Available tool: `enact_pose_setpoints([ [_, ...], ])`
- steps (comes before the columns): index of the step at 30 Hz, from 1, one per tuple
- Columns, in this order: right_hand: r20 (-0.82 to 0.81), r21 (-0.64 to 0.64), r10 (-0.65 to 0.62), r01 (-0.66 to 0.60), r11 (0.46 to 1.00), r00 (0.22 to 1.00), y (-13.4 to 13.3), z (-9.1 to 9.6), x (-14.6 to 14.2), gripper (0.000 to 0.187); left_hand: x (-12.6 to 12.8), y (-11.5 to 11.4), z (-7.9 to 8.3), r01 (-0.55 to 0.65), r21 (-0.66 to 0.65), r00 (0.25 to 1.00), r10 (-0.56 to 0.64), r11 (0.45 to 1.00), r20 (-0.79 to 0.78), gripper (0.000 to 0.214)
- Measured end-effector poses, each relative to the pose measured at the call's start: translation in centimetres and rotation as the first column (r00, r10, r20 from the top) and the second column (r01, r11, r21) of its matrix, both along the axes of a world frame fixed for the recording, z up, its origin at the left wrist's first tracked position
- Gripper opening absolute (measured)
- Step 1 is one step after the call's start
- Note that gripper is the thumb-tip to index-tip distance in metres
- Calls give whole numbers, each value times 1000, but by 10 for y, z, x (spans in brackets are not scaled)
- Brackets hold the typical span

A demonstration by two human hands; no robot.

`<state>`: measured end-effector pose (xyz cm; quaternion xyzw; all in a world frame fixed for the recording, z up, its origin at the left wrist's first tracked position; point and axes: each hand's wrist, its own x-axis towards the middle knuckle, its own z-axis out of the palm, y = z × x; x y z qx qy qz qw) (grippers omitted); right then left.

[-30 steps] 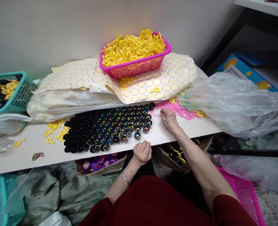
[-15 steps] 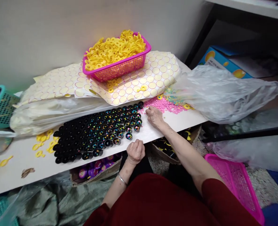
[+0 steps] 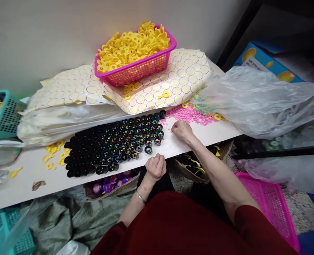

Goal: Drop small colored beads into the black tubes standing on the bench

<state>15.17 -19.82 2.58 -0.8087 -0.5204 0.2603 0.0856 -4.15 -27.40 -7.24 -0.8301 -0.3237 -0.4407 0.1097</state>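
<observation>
Several small black cups [image 3: 114, 143] stand packed together on the white table [image 3: 47, 179]; those on the right hold coloured beads. My right hand [image 3: 182, 130] rests on the table just right of the cups, fingers curled and pinching near a pile of pink beads [image 3: 190, 115]. What it pinches is too small to make out. My left hand [image 3: 155, 167] is a loose fist at the table's front edge, below the nearest filled cup.
A pink basket [image 3: 138, 69] of yellow plastic rings sits on perforated sheets [image 3: 178, 81] at the back. Loose yellow rings [image 3: 53, 156] lie left of the cups. A teal basket [image 3: 4, 113] is far left, a clear plastic bag [image 3: 260, 101] right, another pink basket [image 3: 268, 205] on the floor.
The view has shifted a little. My right hand has stayed by the pink beads beside the cups, and my left fist has kept to the table's edge.
</observation>
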Motion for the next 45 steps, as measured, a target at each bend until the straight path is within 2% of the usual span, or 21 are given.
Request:
enact_pose_setpoints([
  [6, -49, 226, 49, -37, 973, 998, -10, -17, 2, 26, 0, -2, 2, 4, 2, 1000, -4, 1000, -19, 26],
  [9, -21, 251, 84, -76, 965, 996, -18, -23, -4, 21, -1, -2, 2, -5, 2, 1000, 5, 1000, -17, 27],
  [13, 100, 260, 129, -151, 954, 987, -23, -27, -12, 21, -2, -2, -1, -5, 21, 1000, 5, 1000, -10, 29],
  [17, 91, 376, 84, -113, 920, 992, -5, -24, -10, 20, -1, -1, -1, 2, 38, 1000, -1, 999, -12, 30],
  [21, 24, 543, 73, -74, 836, 997, 31, -14, -4, 18, -1, -1, 0, 10, 35, 1000, -10, 999, 13, 28],
  [23, 36, 543, 82, -88, 835, 996, 47, -10, -5, 18, -1, -2, -1, 16, 17, 1000, -17, 1000, 16, 26],
  [27, 109, 441, 72, -113, 890, 991, 62, -6, -10, 19, -2, -2, -3, 34, 20, 999, -34, 999, 11, 25],
  [37, 221, 377, 97, -177, 909, 970, 65, -2, -16, 24, -2, -1, -2, 3, 32, 1000, -3, 999, -17, 25],
  [45, 171, 369, 46, -108, 923, 984, 66, -4, -16, 26, -3, -2, -2, 4, 22, 1000, -3, 1000, -29, 27],
])
